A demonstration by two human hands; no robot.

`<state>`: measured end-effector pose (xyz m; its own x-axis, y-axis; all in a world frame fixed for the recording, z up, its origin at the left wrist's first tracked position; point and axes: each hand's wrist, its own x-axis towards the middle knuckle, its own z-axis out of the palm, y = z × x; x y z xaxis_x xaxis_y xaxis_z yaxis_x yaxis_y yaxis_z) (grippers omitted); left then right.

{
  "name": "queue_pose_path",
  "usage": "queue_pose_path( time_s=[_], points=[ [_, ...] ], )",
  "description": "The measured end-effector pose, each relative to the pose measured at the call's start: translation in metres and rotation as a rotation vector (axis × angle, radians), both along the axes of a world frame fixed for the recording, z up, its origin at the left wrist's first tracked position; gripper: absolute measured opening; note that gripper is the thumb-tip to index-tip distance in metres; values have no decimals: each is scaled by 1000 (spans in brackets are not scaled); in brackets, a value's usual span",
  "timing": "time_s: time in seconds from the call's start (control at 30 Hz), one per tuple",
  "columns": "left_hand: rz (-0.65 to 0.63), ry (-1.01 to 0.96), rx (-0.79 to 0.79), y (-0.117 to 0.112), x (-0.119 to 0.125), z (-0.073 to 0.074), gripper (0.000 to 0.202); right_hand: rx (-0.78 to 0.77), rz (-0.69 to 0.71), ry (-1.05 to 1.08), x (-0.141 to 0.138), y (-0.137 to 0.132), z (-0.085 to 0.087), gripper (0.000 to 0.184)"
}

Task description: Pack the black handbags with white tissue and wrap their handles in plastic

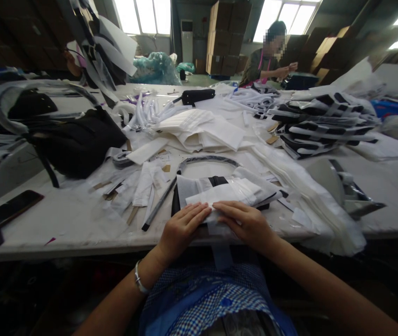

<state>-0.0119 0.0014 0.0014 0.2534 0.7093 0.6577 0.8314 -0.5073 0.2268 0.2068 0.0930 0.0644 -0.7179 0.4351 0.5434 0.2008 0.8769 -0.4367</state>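
My left hand and my right hand lie side by side at the near table edge, fingers flat and pressing on a white paper-wrapped bundle. The bundle covers a black piece and sits inside a curved dark band. A strip of clear tape or film hangs from under my hands over the table edge. A thin dark rod lies just left of my left hand.
White table strewn with paper sheets. Black bag left, dark phone near left edge, stacked black-and-white wrapped parts right. A person works across the table; cardboard boxes behind.
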Motion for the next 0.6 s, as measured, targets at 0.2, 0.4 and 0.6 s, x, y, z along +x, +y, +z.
queue_pose_path(
  time_s=[0.2, 0.4, 0.6],
  points=[
    [-6, -21, -19, 0, -1, -2, 52, 263, 5, -85, -8, 5, -13, 31],
    [-10, -60, -82, -3, 1, 8, 53, 414, 31, -116, -3, 13, -26, 38],
    [69, -127, -57, -2, 13, 17, 43, 468, 23, -109, -8, 12, -32, 43]
  ],
)
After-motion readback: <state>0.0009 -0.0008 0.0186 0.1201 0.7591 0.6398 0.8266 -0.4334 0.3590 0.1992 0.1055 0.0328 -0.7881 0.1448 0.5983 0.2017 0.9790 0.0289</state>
